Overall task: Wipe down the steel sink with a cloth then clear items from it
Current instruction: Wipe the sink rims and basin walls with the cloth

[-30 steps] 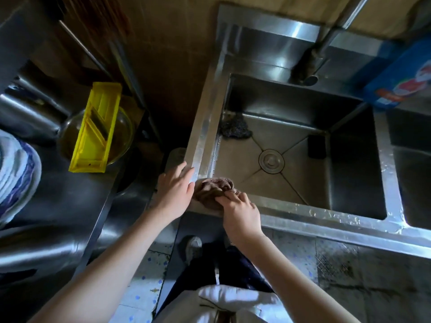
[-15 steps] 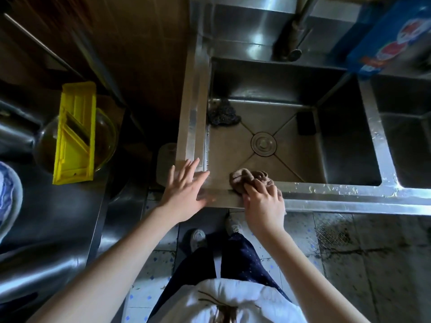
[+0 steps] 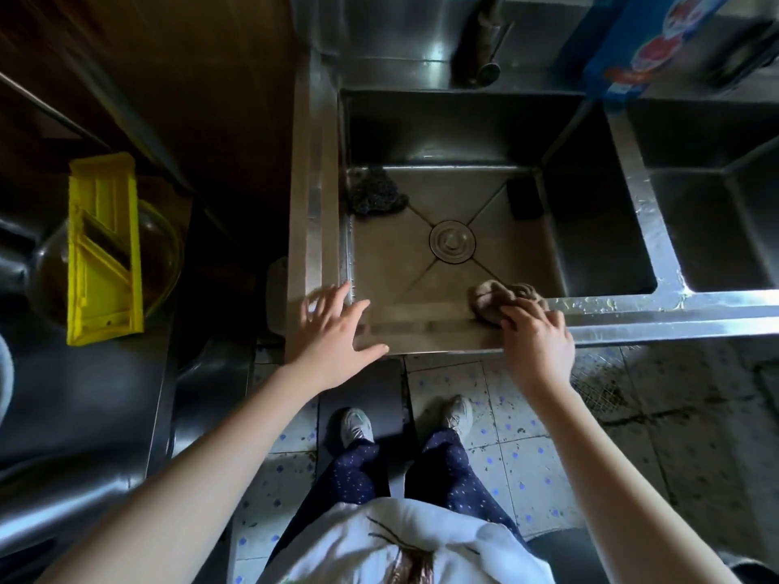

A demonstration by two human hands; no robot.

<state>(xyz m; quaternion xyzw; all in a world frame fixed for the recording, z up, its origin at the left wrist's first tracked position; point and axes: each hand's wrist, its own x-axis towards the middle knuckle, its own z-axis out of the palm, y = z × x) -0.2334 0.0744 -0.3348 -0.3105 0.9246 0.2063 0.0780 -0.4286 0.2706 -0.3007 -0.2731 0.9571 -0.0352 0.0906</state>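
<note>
R hand (image 3: 537, 345) grip round cloth (image 3: 499, 298) on sink (image 3: 640, 319) front rim; L hand (image 3: 333, 333) grip loose, splayed

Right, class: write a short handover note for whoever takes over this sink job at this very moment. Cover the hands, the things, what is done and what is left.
Left hand open, fingers spread over the front-left corner of the sink.
Right hand grips the brown cloth on the front rim.
Scourer lies in the basin's far-left corner, dark block at its far right.
Done: wiping under way.
Left: droplets on the rim right of the cloth, then lift both items out.
</note>
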